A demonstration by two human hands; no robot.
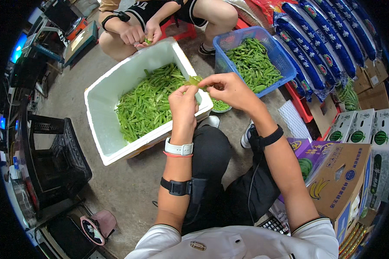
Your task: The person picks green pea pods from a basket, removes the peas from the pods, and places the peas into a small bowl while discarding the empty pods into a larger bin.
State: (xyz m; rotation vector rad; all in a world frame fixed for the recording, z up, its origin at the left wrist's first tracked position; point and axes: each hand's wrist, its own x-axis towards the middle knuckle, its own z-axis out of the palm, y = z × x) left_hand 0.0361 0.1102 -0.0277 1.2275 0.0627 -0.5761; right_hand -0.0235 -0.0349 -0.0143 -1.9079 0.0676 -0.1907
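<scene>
A green pea pod (194, 80) is pinched between the fingertips of both my hands. My left hand (184, 102) closes on its near end, over the rim of a white foam box (100, 123). With thumb and index finger, my right hand (230, 91) grips the pod's right side; the pod looks partly split. Green pods and pod shells (149, 103) cover much of the box's floor. Partly hidden behind my hands, a bowl of shelled green peas (221, 106) stands on the floor. To its right, a blue plastic basket (285, 69) holds whole pea pods (255, 62).
Across the box sits a person whose hands (141, 34) hold a small green pod. Blue packed sacks (311, 47) are stacked at the right, above cartons (339, 172). A black plastic chair (58, 151) and a pink bin (101, 224) stand at the left.
</scene>
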